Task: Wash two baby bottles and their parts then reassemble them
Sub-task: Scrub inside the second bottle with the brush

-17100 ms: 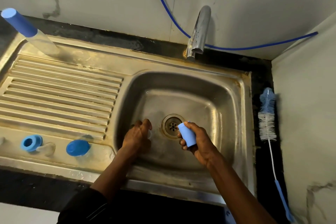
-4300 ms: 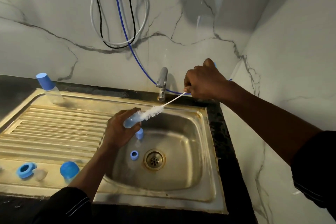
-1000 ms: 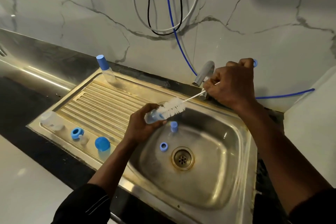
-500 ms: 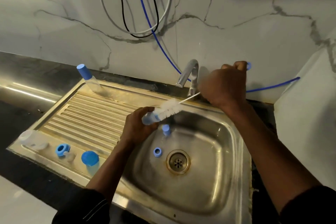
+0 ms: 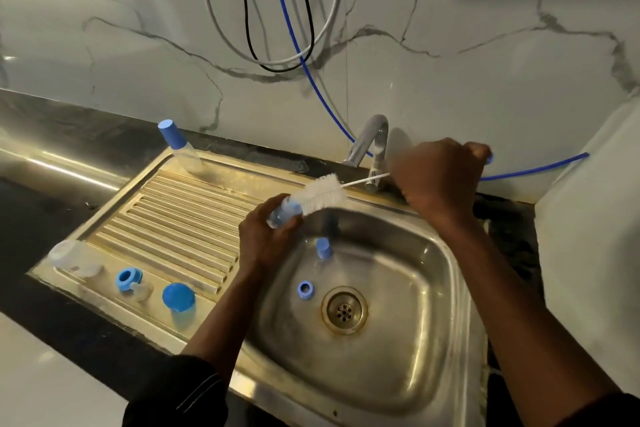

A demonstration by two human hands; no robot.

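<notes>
The left hand [image 5: 265,239] is gripping a clear bottle [image 5: 284,213] over the sink [image 5: 446,322]; the right hand [image 5: 438,175] is gripping the bottle brush [image 5: 322,196], bristles at the bottle's mouth.

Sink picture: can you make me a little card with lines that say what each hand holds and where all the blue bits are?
left hand: grips a small clear bottle over the sink
right hand: grips the brush by its handle
brush tip: inside the bottle's mouth, white bristles just outside
in the basin: blue cap standing, blue ring flat beside the drain
on the drainboard: second ring, round blue lid, capped bottle at the far corner
tap: no water seen running
</notes>
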